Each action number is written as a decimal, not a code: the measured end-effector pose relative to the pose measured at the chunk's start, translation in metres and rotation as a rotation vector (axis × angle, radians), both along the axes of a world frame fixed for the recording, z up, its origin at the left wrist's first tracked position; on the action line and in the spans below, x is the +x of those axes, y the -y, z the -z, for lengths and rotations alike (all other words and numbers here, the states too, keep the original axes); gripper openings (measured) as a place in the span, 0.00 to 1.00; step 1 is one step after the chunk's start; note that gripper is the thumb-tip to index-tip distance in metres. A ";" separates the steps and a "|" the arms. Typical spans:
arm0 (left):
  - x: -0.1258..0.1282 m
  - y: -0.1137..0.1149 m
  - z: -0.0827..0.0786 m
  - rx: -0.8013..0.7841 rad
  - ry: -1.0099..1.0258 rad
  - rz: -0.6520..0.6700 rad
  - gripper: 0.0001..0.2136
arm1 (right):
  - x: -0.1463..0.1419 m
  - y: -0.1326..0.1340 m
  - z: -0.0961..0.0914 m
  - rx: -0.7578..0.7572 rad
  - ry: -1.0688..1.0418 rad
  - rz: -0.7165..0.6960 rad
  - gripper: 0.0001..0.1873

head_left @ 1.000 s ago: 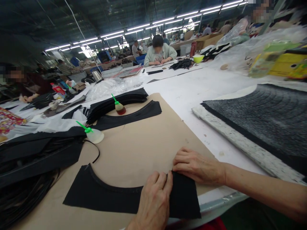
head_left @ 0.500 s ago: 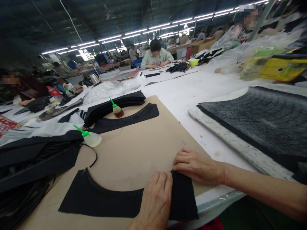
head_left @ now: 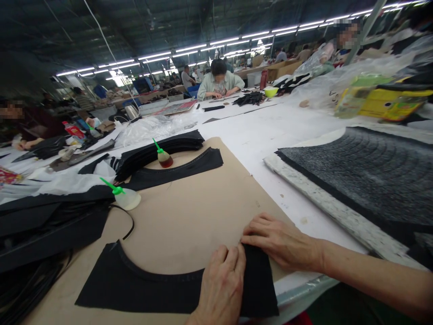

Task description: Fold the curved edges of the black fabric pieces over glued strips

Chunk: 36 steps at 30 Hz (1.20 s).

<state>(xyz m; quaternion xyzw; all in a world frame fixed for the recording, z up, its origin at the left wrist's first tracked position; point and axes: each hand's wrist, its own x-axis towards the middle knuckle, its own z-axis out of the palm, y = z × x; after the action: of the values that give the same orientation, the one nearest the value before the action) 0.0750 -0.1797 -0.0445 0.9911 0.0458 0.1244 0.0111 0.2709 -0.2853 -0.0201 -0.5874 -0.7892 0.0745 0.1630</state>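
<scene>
A curved black fabric piece (head_left: 135, 284) lies on a tan board (head_left: 189, 216) at the table's near edge. My left hand (head_left: 221, 286) lies flat on the piece's right part, fingers stretched forward and together. My right hand (head_left: 279, 241) rests just to the right, its fingertips pressing the piece's upper right corner. Both hands press down and hold nothing.
Two glue bottles with green nozzles, one clear (head_left: 126, 197) and one reddish (head_left: 164, 159), stand on the board by a stack of black curved pieces (head_left: 158, 151). Black material (head_left: 43, 225) is piled at left. A dark textured mat (head_left: 375, 176) lies at right. Other people work at the tables behind.
The view has shifted slightly; both hands stay on the black piece's right end, with little visible movement of the piece.
</scene>
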 end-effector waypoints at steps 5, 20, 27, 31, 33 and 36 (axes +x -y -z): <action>0.001 0.001 0.003 -0.005 0.029 -0.013 0.26 | -0.004 0.006 0.002 0.064 0.099 0.029 0.19; 0.002 0.000 0.002 0.066 0.095 0.003 0.26 | -0.012 0.020 0.009 0.178 0.133 0.139 0.19; 0.001 0.001 0.001 0.064 0.112 -0.014 0.26 | -0.003 0.028 0.014 0.171 0.112 0.265 0.23; 0.001 0.004 0.001 0.058 0.129 -0.018 0.25 | -0.012 0.027 0.009 0.237 0.082 0.366 0.27; 0.002 0.005 0.002 0.052 0.137 -0.022 0.24 | -0.023 0.024 0.007 0.199 0.066 0.327 0.29; 0.000 0.005 0.003 0.029 0.153 -0.033 0.23 | -0.033 0.025 0.011 0.127 0.111 0.298 0.29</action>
<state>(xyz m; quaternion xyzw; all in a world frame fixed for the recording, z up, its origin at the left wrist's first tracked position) 0.0746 -0.1845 -0.0478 0.9779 0.0594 0.2006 -0.0017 0.2380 -0.3099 -0.0313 -0.6896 -0.7043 -0.0334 0.1651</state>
